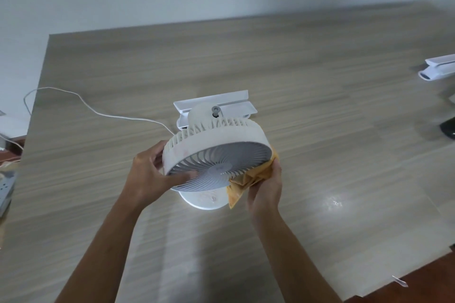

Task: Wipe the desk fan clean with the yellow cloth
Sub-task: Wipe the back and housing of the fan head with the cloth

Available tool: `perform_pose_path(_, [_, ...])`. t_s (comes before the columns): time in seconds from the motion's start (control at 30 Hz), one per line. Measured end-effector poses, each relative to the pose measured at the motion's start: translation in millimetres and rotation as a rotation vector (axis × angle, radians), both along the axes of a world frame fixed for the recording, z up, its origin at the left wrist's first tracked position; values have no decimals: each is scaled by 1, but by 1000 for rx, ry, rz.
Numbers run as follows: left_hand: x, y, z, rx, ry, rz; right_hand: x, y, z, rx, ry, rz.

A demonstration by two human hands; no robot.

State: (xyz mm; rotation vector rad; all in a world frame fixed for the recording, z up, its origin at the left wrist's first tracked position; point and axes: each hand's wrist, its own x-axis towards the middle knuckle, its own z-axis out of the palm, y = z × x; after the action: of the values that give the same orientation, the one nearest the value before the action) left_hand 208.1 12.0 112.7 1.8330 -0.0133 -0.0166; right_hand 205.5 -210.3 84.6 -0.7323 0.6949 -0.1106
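White plastic, dusty along the rim, makes up the desk fan point(216, 152), which stands on its round base point(204, 200) near the middle of the wooden table point(320, 96), head tilted so the grille faces down toward the viewer. At the fan's nine o'clock side the left hand point(152, 174) grips the housing: the thumb lies across the lower grille while the other fingers curl round the outer rim, forearm running in from seven o'clock. At the fan's four o'clock edge the right hand point(267, 189) pinches the bunched yellow cloth point(246, 183), fingers clamped on the fabric and pressing it against the grille's rim, forearm reaching in from five o'clock. A thin white cable point(98, 113) trails from the fan's rear toward ten o'clock and off the table edge. Behind the fan, at twelve o'clock, lies a white bracket-like piece point(211, 102); another white object point(438, 70) sits at the far two o'clock edge.
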Motion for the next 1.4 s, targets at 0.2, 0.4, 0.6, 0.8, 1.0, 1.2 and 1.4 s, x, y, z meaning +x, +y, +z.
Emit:
perform_pose_path(0.2, [-2, 5, -3, 45, -1, 5, -1, 1, 31, -574, -61, 96])
perform_pose_path(0.4, [1, 1, 1, 106, -37, -24, -6, 33, 58, -1454, -513, 70])
perform_pose_path(0.6, [-2, -2, 7, 119, -51, -8, -7, 56, 60, -1816, -579, 80])
perform_pose_path(0.8, [-4, -8, 9, 294, -100, 59, -23, 87, 65, -2017, -621, 322])
perform_pose_path(1.0, [-22, -3, 24, 251, 38, -80, -34, 78, 96, -1760, -717, 461])
perform_pose_path(1.2, [-36, 10, 66, -36, -65, 70, -8, -8, 105, -1358, -751, 119])
perform_pose_path(1.4, [-1, -97, 106, 668, -495, 180, 35, -63, 61, -1077, -302, 335])
